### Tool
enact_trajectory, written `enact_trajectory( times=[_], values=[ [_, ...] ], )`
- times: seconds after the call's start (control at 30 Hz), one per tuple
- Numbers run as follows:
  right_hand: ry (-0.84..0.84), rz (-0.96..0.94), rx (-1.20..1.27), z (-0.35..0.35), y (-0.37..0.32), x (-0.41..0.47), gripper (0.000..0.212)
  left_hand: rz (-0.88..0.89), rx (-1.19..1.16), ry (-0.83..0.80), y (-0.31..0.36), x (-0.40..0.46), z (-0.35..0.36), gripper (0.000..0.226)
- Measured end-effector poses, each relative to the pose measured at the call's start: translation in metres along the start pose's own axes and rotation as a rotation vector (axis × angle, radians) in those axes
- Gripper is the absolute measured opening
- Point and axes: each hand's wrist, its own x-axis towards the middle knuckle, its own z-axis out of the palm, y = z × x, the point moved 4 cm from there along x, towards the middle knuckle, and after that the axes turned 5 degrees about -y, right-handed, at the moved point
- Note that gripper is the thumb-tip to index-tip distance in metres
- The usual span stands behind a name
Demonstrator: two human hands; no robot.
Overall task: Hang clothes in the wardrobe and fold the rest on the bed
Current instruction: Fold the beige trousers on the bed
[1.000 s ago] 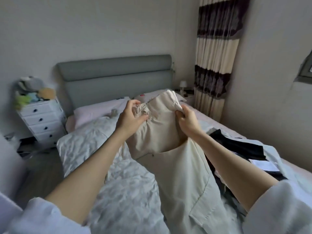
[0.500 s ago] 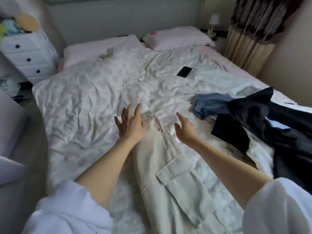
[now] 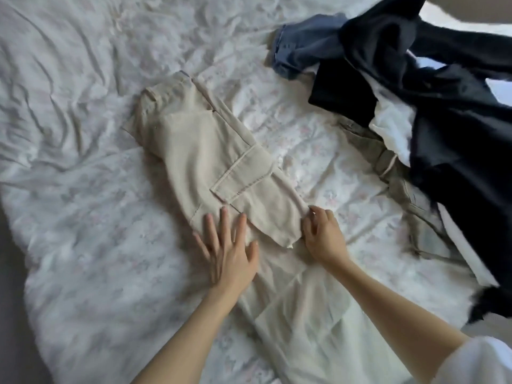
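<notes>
Cream cargo trousers (image 3: 205, 151) lie flat on the white crumpled duvet (image 3: 83, 176), waistband at the far end, a flap pocket facing up, the legs running back under my arms. My left hand (image 3: 228, 250) lies flat with spread fingers on the trouser fabric below the pocket. My right hand (image 3: 322, 236) sits at the right edge of the trousers, its fingers bent and touching the cloth; whether it pinches the edge is unclear.
A heap of clothes lies on the right of the bed: a blue denim piece (image 3: 302, 51), dark navy garments (image 3: 443, 106), something white (image 3: 393, 128) and an olive-grey piece (image 3: 401, 184). The bed's left edge drops to a grey floor (image 3: 11, 314).
The trousers went from held up in both hands to lying on the duvet. Both hands slid back along them from the waistband to below the pocket. My view dropped to the bed.
</notes>
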Motion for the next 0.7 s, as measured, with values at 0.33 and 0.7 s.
enact_trajectory(
  times=[0.33, 0.7],
  values=[
    [0.071, 0.237, -0.087, -0.018, 0.122, -0.133, 0.017, 0.168, 0.068, -0.167, 0.052, -0.087, 0.036, 0.066],
    [-0.114, 0.690, -0.233, -0.020, 0.206, -0.214, 0.045, 0.433, 0.234, -0.225, 0.062, -0.136, 0.054, 0.063]
  ],
)
